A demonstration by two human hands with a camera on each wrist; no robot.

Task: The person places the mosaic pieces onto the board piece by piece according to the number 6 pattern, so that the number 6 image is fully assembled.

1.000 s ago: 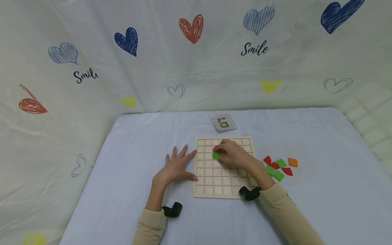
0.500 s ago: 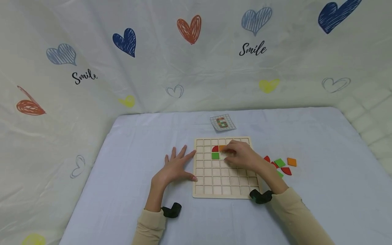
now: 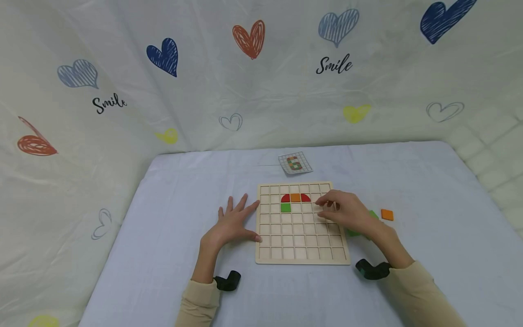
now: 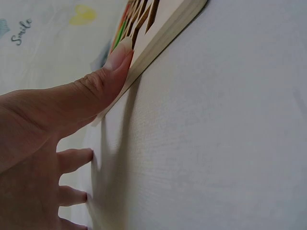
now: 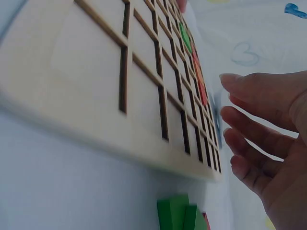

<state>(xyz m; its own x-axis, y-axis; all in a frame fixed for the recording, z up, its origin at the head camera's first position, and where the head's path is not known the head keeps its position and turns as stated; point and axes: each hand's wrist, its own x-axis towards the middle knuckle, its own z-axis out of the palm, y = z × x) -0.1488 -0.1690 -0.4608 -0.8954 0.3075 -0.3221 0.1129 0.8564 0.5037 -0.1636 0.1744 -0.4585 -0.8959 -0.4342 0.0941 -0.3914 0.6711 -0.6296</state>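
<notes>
A wooden grid board (image 3: 288, 253) lies on the table. In its upper part sit a red quarter-round tile (image 3: 285, 198), an orange square tile (image 3: 295, 197) and a second red quarter-round tile (image 3: 305, 198) in one row. Directly below the left red one is a green square tile (image 3: 285, 207). My left hand (image 3: 230, 225) is spread beside the board, thumb and index finger touching its left edge. Over the board's right side hovers my right hand (image 3: 347, 211), fingers loosely bent. The right wrist view shows its thumb and fingers apart with nothing between them.
Right of the board, green tiles (image 5: 173, 212) lie partly hidden by the right hand, with a bit of red behind. An orange tile (image 3: 387, 215) lies farther right. Behind the board is a pattern card (image 3: 296, 163) with a coloured figure on a grid.
My right hand has moved right, away from the tile row, uncovering the orange tile and the red tile to its right. The left hand stays at the board's edge.
</notes>
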